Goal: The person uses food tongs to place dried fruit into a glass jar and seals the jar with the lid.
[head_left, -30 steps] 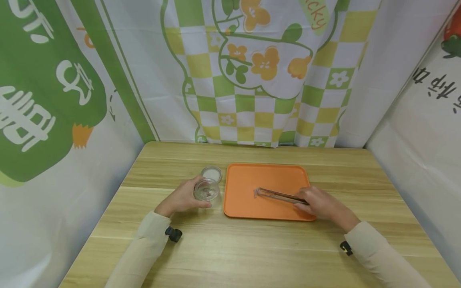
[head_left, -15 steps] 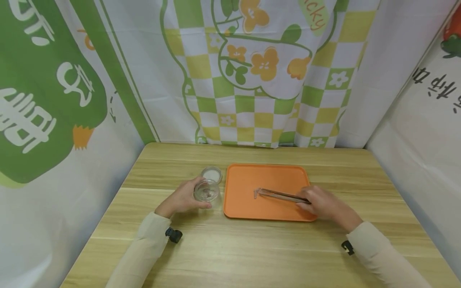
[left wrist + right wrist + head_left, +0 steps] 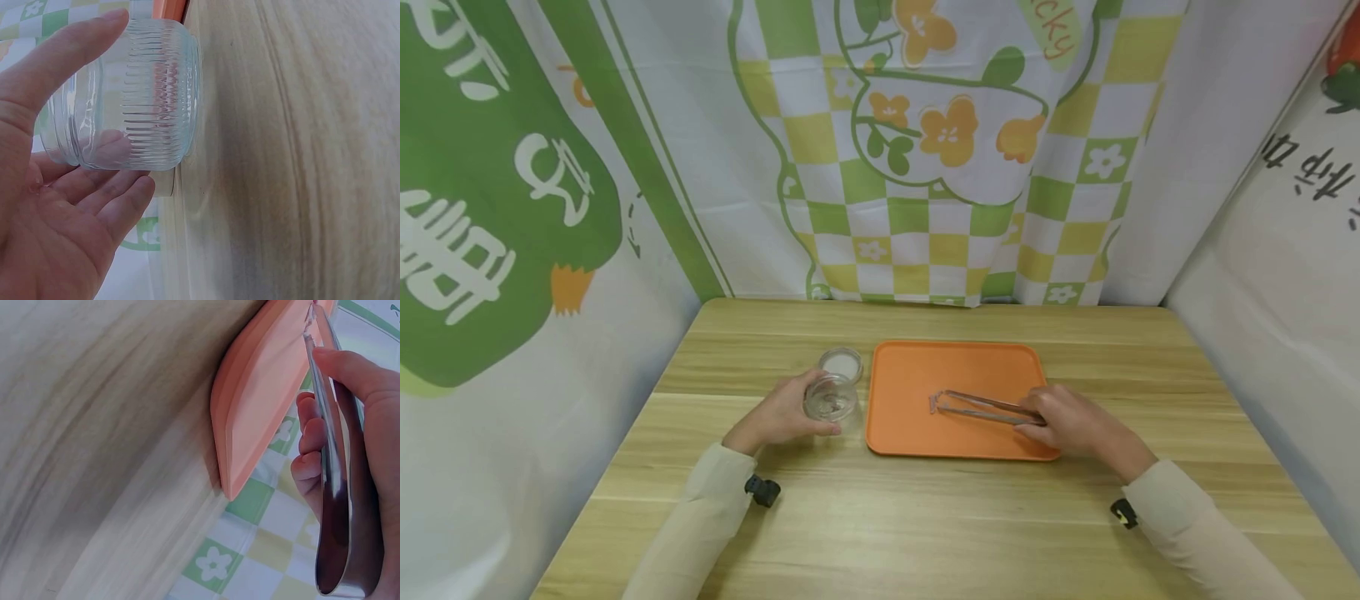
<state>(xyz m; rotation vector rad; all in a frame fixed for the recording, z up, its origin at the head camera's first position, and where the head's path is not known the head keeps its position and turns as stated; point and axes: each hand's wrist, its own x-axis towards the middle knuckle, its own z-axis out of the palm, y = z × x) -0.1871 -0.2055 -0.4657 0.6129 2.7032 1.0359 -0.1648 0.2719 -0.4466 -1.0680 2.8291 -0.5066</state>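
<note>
The left hand point(image 3: 781, 410) curls its fingers round an open-topped glass jar point(image 3: 147, 100), contents unclear, while the right hand point(image 3: 1073, 423) pinches tongs point(image 3: 364, 509) near small pieces point(image 3: 934, 404) in the orange tray point(image 3: 955, 364).

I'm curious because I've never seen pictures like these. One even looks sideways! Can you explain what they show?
There's no machine here, just a person's two hands at a wooden table. The wide picture comes from a camera worn on the head, looking forward and down. The two tilted close-ups come from cameras on the left and right wrists.

The left hand holds a clear glass jar. The right hand holds metal tongs, tips apart. On the orange tray, by those tips, lie small pieces, too tiny to name. Behind the jar lies a round thing, maybe its lid.
</note>
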